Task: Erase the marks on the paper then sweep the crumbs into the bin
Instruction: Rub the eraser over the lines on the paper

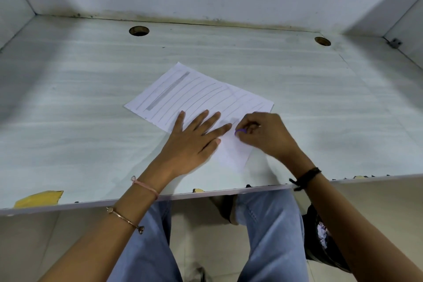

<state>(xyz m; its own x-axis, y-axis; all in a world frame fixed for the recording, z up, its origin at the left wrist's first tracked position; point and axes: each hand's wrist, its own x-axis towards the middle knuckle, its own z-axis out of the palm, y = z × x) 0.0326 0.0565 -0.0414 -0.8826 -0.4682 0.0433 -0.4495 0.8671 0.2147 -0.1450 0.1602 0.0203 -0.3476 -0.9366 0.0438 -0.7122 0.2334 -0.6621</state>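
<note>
A white sheet of paper (196, 96) lies at an angle on the desk, with several pencil lines and one thick grey bar across it. The near right part of the sheet looks rubbed faint. My left hand (194, 142) rests flat on the paper's near edge, fingers spread. My right hand (263, 135) pinches a small purple eraser (240, 131) against the paper, just right of my left fingertips. A dark bin (320, 242) with crumpled paper inside sits on the floor under the desk's right side, partly hidden by my right forearm.
The pale desk (91, 121) has walls at the back and both sides. Two round cable holes (139, 30) (322, 41) sit near the back edge. Yellow tape (39, 198) marks the front edge at left. My legs are below the desk.
</note>
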